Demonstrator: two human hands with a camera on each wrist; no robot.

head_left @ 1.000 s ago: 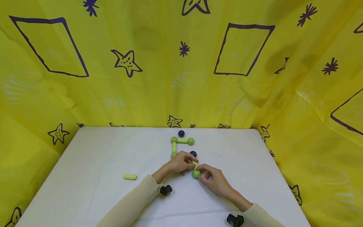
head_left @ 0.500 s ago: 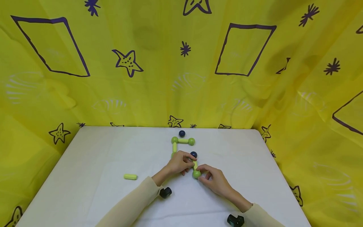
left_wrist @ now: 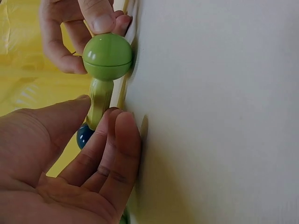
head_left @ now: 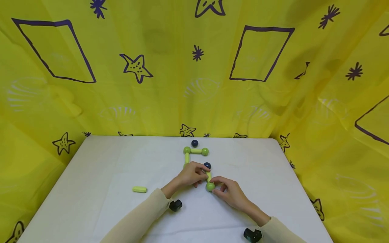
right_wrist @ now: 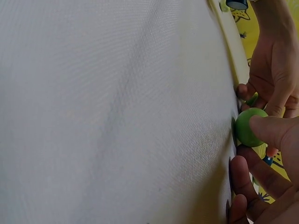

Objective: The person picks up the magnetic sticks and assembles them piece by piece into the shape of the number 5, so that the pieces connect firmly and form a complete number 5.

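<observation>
The right hand pinches a green ball between its thumb and curled fingertips, while the left hand closes thumb and fingers narrowly on the light green rod that joins this ball to a dark blue ball, near the middle of the white table. I judge the step in hand to be the seating of this ball on the near end of the rod, as a new part of the green chain behind the hands. The next move probably calls for a gentle release, so that the joint does not shift, and then a reach to the loose rod, well apart at the left.
</observation>
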